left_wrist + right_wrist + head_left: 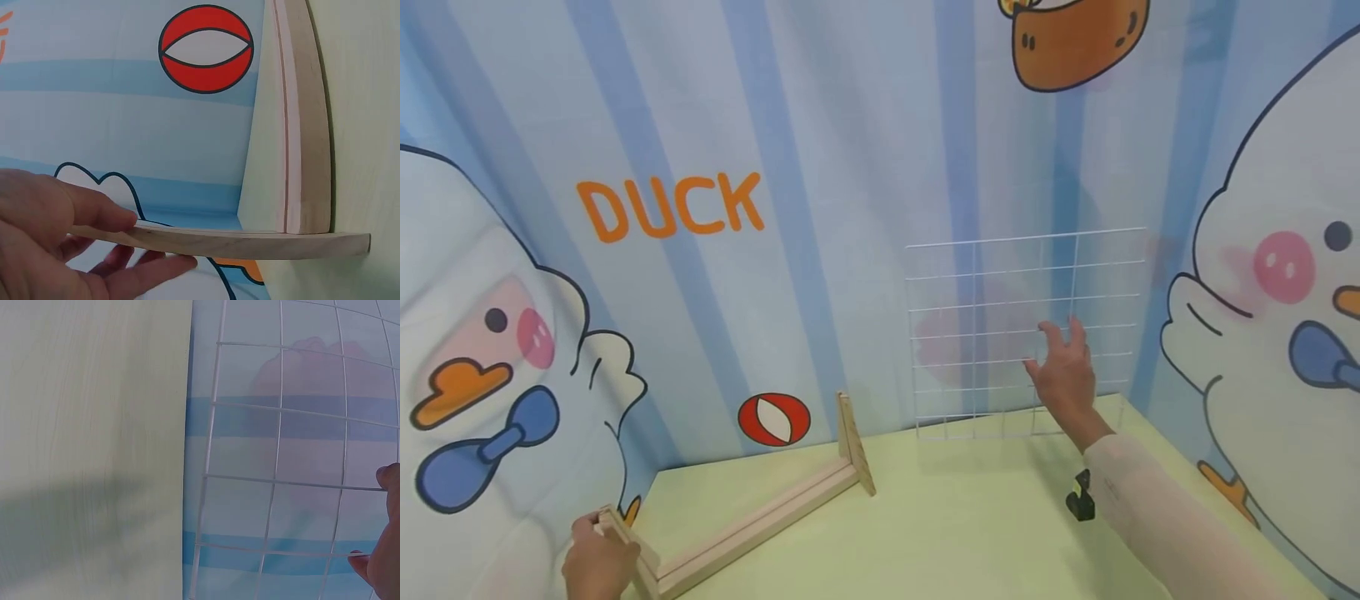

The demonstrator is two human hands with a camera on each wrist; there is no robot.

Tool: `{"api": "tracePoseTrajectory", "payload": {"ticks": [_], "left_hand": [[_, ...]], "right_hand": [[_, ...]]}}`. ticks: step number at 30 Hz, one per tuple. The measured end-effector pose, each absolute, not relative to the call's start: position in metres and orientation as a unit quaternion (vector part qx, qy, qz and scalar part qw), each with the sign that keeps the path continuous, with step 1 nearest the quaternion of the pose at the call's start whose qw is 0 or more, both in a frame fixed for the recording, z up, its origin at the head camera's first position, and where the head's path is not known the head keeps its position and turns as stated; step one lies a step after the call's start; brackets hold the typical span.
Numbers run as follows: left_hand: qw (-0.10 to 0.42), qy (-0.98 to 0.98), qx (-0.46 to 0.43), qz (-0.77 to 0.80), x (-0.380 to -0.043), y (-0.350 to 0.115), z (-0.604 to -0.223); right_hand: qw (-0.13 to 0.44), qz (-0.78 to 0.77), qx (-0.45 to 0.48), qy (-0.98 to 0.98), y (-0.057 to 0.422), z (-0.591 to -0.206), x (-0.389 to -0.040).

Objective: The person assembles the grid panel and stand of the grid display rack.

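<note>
A light wooden frame (767, 521) lies along the left of the table, its long bar joined to an upright board at each end. My left hand (601, 560) pinches the top of the near end board (269, 245), thumb on one side and fingers on the other. On the right, a white wire grid panel (974, 333) stands upright close to the curtain at the table's back. My right hand (1066, 379) holds its wires with bent fingers. The right wrist view shows two fingertips on neighbouring wires; the other fingers are out of sight there.
A small black object (1081, 497) with a yellow mark lies beside the right sleeve; its kind is unclear. The pale yellow table (955, 533) meets a blue striped curtain (850, 167) printed with ducks at the back and sides. The far end board (854, 442) stands near the back edge.
</note>
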State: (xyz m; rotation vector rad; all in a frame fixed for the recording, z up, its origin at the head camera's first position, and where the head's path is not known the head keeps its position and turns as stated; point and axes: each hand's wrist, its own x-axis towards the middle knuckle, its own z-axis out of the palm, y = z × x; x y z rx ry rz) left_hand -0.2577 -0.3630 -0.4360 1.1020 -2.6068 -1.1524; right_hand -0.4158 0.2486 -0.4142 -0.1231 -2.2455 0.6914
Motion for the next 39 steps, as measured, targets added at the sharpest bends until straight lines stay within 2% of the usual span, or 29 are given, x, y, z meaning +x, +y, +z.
{"api": "tracePoseTrajectory", "payload": {"ticks": [9, 13, 20, 29, 39], "left_hand": [[0.068, -0.866, 0.317, -0.380, -0.259, -0.371, -0.441], [0.083, -0.871, 0.270, -0.403, -0.265, -0.379, -0.448], [0.078, -0.882, 0.176, -0.430, -0.277, -0.379, -0.447], [0.067, -0.872, 0.118, -0.470, -0.300, -0.362, -0.447], [0.075, -0.880, 0.102, -0.458, -0.330, -0.322, -0.445]], "right_hand": [[0.382, 0.276, -0.045, -0.881, 0.249, -0.414, -0.413], [0.375, 0.274, -0.050, -0.884, 0.248, -0.416, -0.412], [0.381, 0.268, -0.043, -0.884, 0.247, -0.418, -0.411], [0.380, 0.269, -0.029, -0.885, 0.246, -0.414, -0.408], [0.374, 0.264, -0.029, -0.888, 0.250, -0.410, -0.405]]}}
